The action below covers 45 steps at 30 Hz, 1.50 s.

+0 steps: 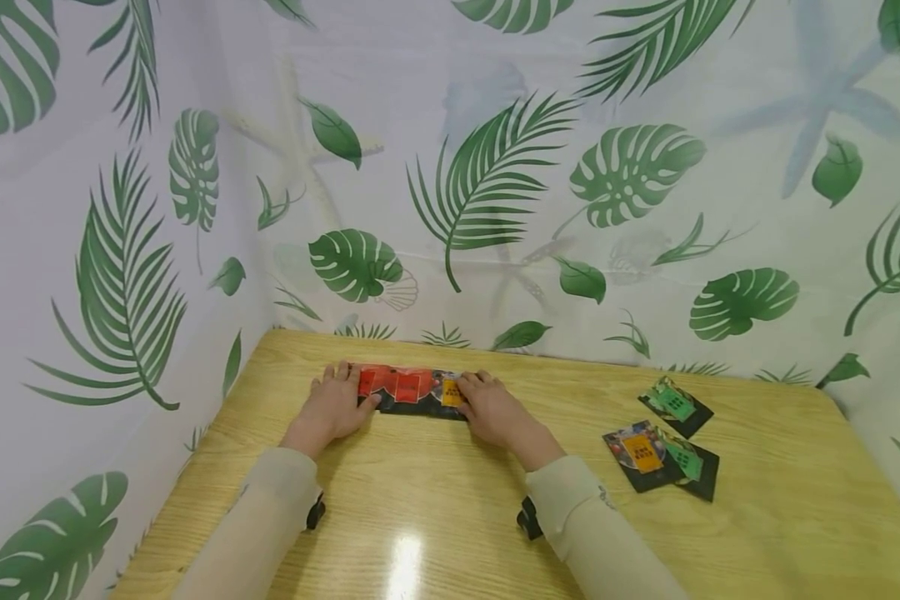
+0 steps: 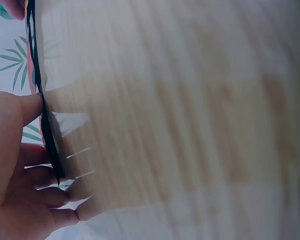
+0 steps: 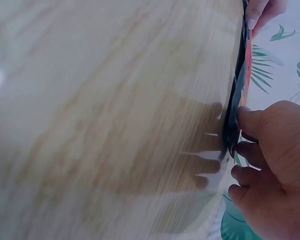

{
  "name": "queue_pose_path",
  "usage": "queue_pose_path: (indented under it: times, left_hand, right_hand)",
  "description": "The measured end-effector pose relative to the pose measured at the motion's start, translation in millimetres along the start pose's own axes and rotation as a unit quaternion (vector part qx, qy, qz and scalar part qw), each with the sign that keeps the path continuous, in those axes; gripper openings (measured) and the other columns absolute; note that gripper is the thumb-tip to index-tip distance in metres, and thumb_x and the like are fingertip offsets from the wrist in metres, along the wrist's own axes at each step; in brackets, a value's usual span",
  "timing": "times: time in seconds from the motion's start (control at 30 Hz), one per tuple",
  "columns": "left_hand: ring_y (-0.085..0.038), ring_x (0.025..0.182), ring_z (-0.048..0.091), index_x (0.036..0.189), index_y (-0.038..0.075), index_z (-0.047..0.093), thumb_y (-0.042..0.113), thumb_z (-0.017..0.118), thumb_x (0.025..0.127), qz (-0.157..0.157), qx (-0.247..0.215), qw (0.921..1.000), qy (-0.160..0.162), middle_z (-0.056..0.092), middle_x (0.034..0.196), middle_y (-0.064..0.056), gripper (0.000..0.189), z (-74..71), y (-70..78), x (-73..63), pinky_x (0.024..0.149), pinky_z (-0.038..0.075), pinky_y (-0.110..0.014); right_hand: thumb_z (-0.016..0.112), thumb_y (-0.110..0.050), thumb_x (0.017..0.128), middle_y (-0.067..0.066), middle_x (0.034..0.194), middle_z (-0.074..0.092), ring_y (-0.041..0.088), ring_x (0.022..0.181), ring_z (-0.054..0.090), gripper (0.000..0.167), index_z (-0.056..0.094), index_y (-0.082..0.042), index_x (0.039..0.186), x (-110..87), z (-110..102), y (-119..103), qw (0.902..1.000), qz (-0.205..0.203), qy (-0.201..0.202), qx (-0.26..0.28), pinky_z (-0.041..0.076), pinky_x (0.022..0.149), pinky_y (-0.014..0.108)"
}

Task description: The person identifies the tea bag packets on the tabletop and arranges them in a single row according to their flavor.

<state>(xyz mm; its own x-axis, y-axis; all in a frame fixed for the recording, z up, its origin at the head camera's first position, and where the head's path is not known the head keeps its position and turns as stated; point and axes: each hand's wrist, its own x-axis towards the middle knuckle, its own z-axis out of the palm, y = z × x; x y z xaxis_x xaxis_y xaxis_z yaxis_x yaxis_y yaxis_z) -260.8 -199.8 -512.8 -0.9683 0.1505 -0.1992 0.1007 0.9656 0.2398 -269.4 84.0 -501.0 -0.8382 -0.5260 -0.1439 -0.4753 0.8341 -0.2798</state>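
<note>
Flat packets lie in a row near the table's back edge: a red-labelled packet in the middle, another red-labelled packet at the left end, and a packet with a yellow-orange label at the right. My left hand rests over the left end, its thumb on the packet and its fingers at the outer side. Over the right end lies my right hand, thumb and fingertips on the yellow-orange-labelled packet. Both wrist views show the left hand and right hand with fingers spread along the dark packet edges.
On the right side of the table, an orange-labelled packet overlaps a green-labelled packet. Another green-labelled packet lies just behind them. A leaf-patterned curtain stands along the back and left edges.
</note>
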Motion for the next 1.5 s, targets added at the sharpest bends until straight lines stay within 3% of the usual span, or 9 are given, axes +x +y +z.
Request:
queue_pose_path:
  times: [0.33, 0.6, 0.9, 1.2, 1.5]
  left_hand:
    - [-0.056, 0.157, 0.022, 0.163, -0.009, 0.026, 0.046, 0.048, 0.111, 0.002, 0.004, 1.0, 0.003, 0.023, 0.169, -0.035, 0.079, 0.6, 2.5, 0.4, 0.124, 0.026, -0.069]
    - [-0.057, 0.157, 0.021, 0.163, -0.009, 0.026, 0.047, 0.047, 0.111, 0.003, 0.003, 1.0, 0.002, 0.022, 0.169, -0.035, 0.08, -0.6, 3.6, 0.1, 0.124, 0.025, -0.07]
    - [-0.057, 0.157, 0.02, 0.163, -0.01, 0.026, 0.047, 0.047, 0.111, 0.006, -0.002, 1.0, 0.004, 0.022, 0.169, -0.036, 0.08, 1.7, 2.3, 1.4, 0.124, 0.024, -0.071]
    - [-0.058, 0.156, 0.02, 0.163, -0.008, 0.026, 0.047, 0.046, 0.111, 0.001, 0.001, 1.0, 0.0, 0.022, 0.169, -0.036, 0.079, -2.0, 2.5, -0.8, 0.124, 0.025, -0.071]
    - [-0.059, 0.156, 0.021, 0.162, -0.01, 0.027, 0.046, 0.047, 0.111, 0.002, 0.004, 1.0, 0.002, 0.023, 0.168, -0.037, 0.079, -2.3, 1.5, -1.1, 0.123, 0.026, -0.072]
  right_hand:
    - [0.051, -0.026, 0.113, 0.021, 0.166, 0.041, 0.045, 0.158, 0.031, 0.055, 0.043, 0.001, 0.159, -2.9, 0, 1, 0.9999, 0.015, -0.002, 0.007, 0.026, 0.129, 0.059]
    - [0.052, -0.023, 0.112, 0.025, 0.161, 0.046, 0.046, 0.155, 0.035, 0.051, 0.047, 0.003, 0.156, -12.5, -6, 12, 0.9991, 0.007, 0.034, 0.024, 0.029, 0.126, 0.062]
    - [0.05, -0.023, 0.112, 0.032, 0.161, 0.043, 0.054, 0.153, 0.033, 0.051, 0.047, 0.007, 0.154, -48.2, -10, 45, 0.9973, 0.02, 0.065, 0.026, 0.026, 0.126, 0.066]
    - [0.062, -0.043, 0.106, 0.031, 0.164, 0.039, 0.054, 0.155, 0.03, 0.071, 0.045, 0.0, 0.159, -90.2, -15, 69, 0.9938, 0.053, 0.095, 0.02, 0.022, 0.124, 0.072]
    - [0.064, -0.046, 0.104, 0.034, 0.158, 0.045, 0.058, 0.15, 0.035, 0.07, 0.051, 0.001, 0.154, -134.4, -16, 84, 0.99, 0.059, 0.127, 0.014, 0.027, 0.119, 0.077]
